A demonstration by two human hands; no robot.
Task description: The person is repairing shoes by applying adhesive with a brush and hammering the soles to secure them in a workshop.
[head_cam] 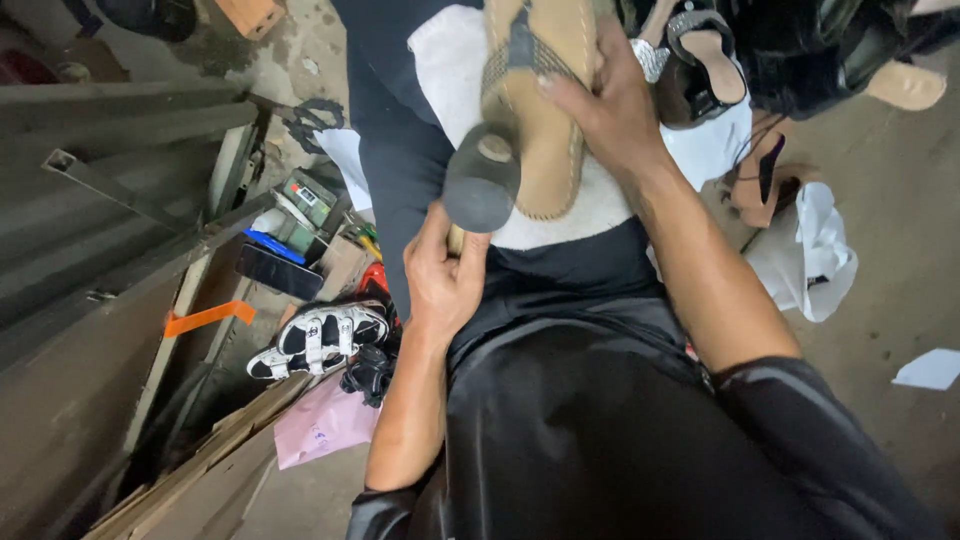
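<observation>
A tan sandal sole (pixel 545 120) with a dark strap rests upside down on a white cloth (pixel 450 60) over my lap. My right hand (pixel 610 105) grips the sole's right edge and holds it in place. My left hand (pixel 440 275) is closed around the handle of a tool whose round dark head (pixel 480 180) sits against the heel end of the sole. The handle itself is mostly hidden in my fist.
A black-and-white sandal (pixel 320 340) lies on the floor at my left, beside a pink sheet (pixel 320 430) and cardboard. Scissors (pixel 310 120) and small tools lie near grey boards at left. More shoes (pixel 700 60) and a white bag (pixel 810 250) sit at upper right.
</observation>
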